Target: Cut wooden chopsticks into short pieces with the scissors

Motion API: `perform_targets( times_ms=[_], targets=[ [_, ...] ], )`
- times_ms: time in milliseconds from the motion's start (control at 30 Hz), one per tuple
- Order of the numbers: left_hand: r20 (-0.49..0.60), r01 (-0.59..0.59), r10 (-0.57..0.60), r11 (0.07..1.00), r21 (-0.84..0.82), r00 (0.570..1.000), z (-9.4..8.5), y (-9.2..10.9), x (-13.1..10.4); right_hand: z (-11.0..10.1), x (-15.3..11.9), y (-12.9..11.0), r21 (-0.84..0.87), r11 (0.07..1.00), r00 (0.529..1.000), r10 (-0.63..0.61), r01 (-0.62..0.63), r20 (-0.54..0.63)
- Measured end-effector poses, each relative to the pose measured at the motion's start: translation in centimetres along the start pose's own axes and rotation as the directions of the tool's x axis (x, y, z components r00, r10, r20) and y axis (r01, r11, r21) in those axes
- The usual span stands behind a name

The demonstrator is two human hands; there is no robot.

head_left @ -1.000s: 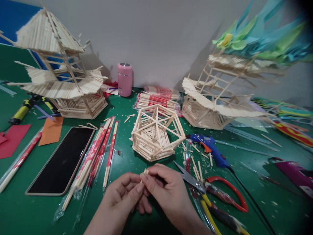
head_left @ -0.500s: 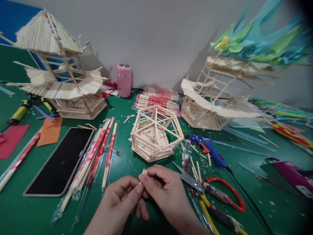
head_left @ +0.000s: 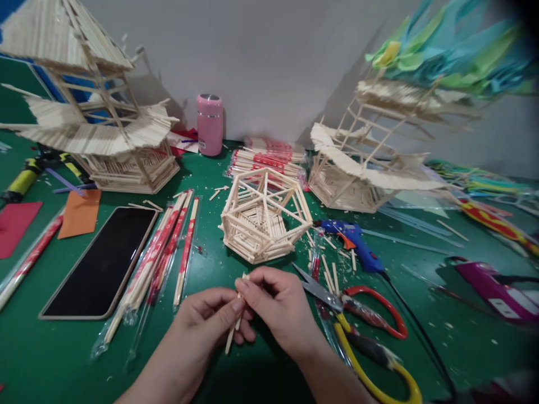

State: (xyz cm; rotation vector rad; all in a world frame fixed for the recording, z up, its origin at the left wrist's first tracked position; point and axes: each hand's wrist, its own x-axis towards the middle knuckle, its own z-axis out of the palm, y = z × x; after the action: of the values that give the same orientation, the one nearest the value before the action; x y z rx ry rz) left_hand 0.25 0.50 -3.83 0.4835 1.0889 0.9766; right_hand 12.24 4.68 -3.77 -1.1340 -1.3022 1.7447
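The left hand (head_left: pixel 210 320) and the right hand (head_left: pixel 278 308) meet at the near side of the table (head_left: pixel 63 359), both closed in a pinch of thumb against fingers on a thin wooden stick (head_left: pixel 229 340). The stick slants between them: its lower end sticks out below the left thumb, its upper tip shows just above the right thumb, and the fingertips cover the middle; whether a second stick is pinched alongside cannot be told. Just beyond the hands, apart from them, sits a hexagonal stick frame (head_left: pixel 263 227) with spokes meeting at the centre of its open top. To the right of the right hand lie scissors (head_left: pixel 337 303) with one red and one yellow handle, their blades partly open, and short cut sticks (head_left: pixel 330 273) next to the blades. Farther back on that side, the nozzle of a blue hot-glue gun (head_left: pixel 364 249) points toward the frame. To the left of the left hand are wrapped chopsticks (head_left: pixel 155 252), with a smartphone (head_left: pixel 101 266) beside them. A two-tiered stick pavilion (head_left: pixel 135 132) stands at the back left, and a pink thermos (head_left: pixel 209 126) near the wall (head_left: pixel 261 67).
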Motion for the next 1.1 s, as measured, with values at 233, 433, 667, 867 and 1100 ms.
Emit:
perform_targets(
  times_ms=[233, 433, 667, 867, 1100],
  targets=[
    [0.014, -0.019, 0.020, 0.998, -0.068, 1.000, -0.1, -0.5, 0.1, 0.4, 0.4, 0.8, 0.173, 0.985, 0.995, -0.020, 0.004, 0.093],
    [-0.066, 0.004, -0.011, 0.994, -0.106, 0.998, -0.6, -0.6, 0.1, -1.7, -2.8, -1.2, -0.378, 0.918, 0.978, -0.175, 0.120, -0.115],
    [-0.077, 0.056, -0.069, 0.987, -0.153, 0.995, -0.5, -0.2, -0.1, -11.7, -9.9, -0.6, -0.888, 0.454, 0.853, -0.433, -0.073, -0.292],
    [-0.063, 0.031, -0.040, 0.991, -0.129, 0.997, -0.5, -0.1, 0.2, -15.8, -10.2, 0.3, -0.948, 0.286, 0.934, -0.281, -0.137, -0.220],
    [-0.069, -0.016, 0.010, 0.995, -0.097, 0.998, -0.4, 0.2, 0.3, -16.6, -8.1, -1.7, -0.968, 0.227, 0.992, -0.042, -0.103, -0.116]
  ],
)
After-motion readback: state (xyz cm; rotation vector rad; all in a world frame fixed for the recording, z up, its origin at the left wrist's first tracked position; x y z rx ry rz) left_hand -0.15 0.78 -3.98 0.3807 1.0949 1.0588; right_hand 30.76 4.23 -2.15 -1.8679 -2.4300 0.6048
